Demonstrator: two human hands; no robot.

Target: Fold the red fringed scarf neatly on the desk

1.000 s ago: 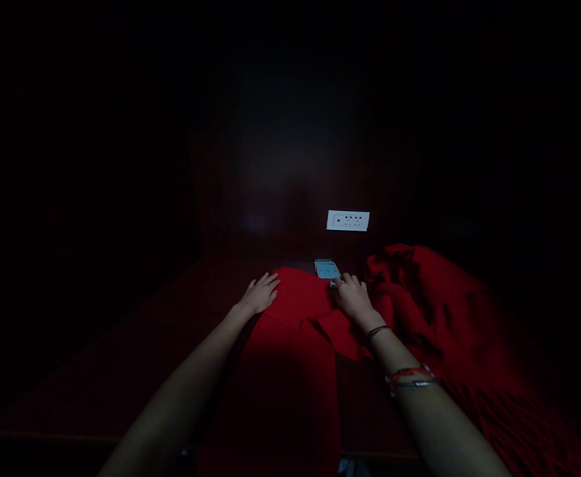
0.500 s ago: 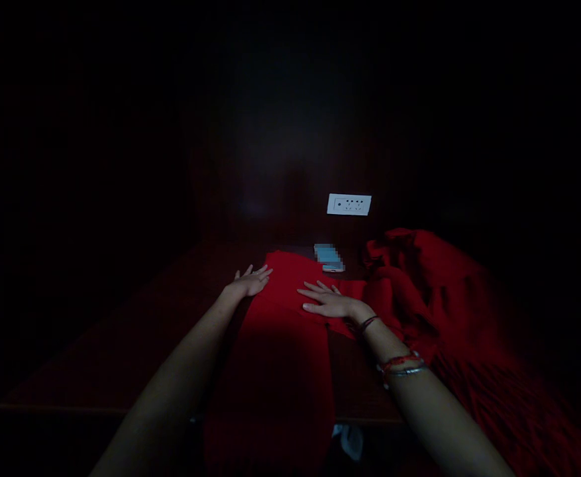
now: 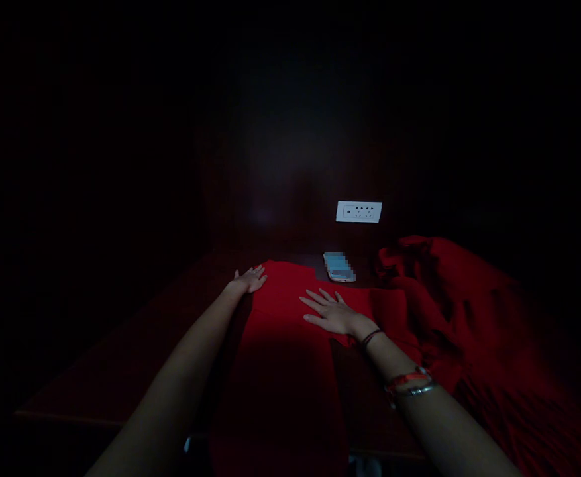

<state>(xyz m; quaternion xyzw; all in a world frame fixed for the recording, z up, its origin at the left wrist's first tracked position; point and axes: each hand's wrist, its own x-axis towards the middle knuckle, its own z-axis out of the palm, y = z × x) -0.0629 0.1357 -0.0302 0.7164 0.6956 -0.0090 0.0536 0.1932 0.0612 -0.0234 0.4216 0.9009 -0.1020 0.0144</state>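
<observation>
Left grip [image 3: 249, 280]: fingers apart, flat at left edge of cloth [image 3: 285, 318] | cloth: red, spread on bench [image 3: 111, 371], over near edge | right grip [image 3: 330, 315]: fingers apart, palm down on cloth | phone [image 3: 338, 267]: on bench, beyond right grip | socket [image 3: 358, 212]: above phone | heap [image 3: 474, 298]: rumpled red, far right

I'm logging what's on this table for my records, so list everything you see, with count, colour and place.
Red cloth: one or more pieces, red, flat in the middle, bunched and fringed at right
Phone: one, light blue screen, on the table beyond the right hand
Table: one, dark reddish, under the cloth
Socket panel: one, white, on the wall
Wall: one, very dark, behind the table
Bracelets: at least three, dark, red and silver, right wrist and forearm
Left hand: one, bare, at the cloth's left edge
Right hand: one, bare, spread on the cloth
</observation>
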